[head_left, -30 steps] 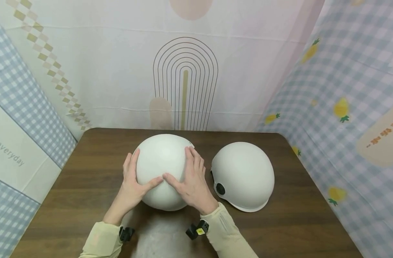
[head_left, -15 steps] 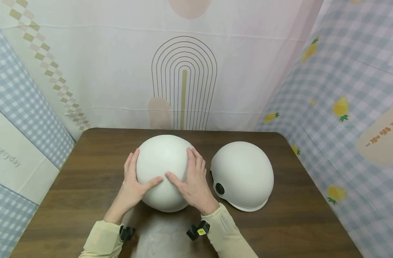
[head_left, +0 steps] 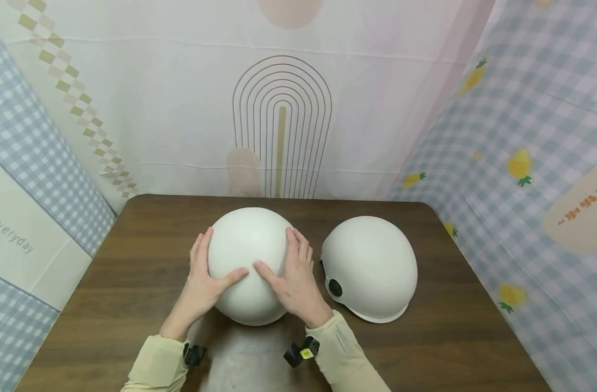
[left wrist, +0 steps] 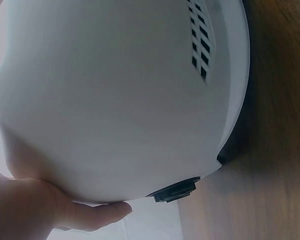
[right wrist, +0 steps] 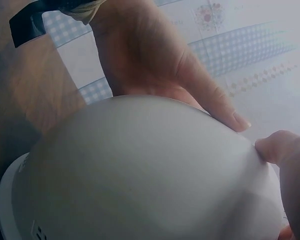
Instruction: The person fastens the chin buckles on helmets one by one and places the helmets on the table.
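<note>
A smooth white helmet (head_left: 249, 245) stands on the left, dome up, between both hands. My left hand (head_left: 202, 280) holds its left side, fingers spread down the flank and thumb across the near face. On the opposite side my right hand (head_left: 295, 283) grips it the same way, and the two thumb tips lie close together. The left wrist view shows slotted vents (left wrist: 201, 42) near the rim and a black knob (left wrist: 175, 190) on the shell. Beside the right hand, untouched, sits a second white helmet (head_left: 369, 267) with a black round piece (head_left: 334, 287).
Both helmets are on a dark wooden table (head_left: 455, 326). A grey-white patch (head_left: 249, 359) shows at its near side, between the forearms. Behind it hangs a pale patterned cloth (head_left: 190, 109), with a blue checked cloth (head_left: 538, 109) on the right. Wrist cameras (head_left: 300, 351) are strapped to both wrists.
The held helmet has tipped and shifted slightly toward me, with both hands moving along. A small edge at its upper right, visible a second ago, no longer shows. The other helmet stays put.
</note>
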Demonstrator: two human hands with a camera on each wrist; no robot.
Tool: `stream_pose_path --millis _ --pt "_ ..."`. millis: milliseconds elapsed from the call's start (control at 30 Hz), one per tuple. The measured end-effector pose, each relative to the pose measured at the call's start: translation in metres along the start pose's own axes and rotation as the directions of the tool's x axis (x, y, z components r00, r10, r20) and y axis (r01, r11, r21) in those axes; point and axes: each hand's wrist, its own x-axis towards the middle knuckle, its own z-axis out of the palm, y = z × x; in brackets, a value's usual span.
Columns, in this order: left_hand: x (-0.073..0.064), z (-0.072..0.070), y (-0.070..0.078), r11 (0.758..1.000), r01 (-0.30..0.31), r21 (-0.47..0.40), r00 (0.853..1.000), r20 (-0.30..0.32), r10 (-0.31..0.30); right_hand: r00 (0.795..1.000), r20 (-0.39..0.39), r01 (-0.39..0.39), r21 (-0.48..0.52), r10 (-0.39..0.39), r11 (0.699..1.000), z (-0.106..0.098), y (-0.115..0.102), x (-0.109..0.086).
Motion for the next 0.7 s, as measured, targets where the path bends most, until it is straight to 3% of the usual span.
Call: stream_pose_path --millis 700 --pt "0.0003 0.0045 -0.0026 0.999 0.033 0.001 0.999 -0.025 -0.033 0.999 0.015 -0.053 0.023 0.052 0.998 -0.0001 0.0027 -0.0002"
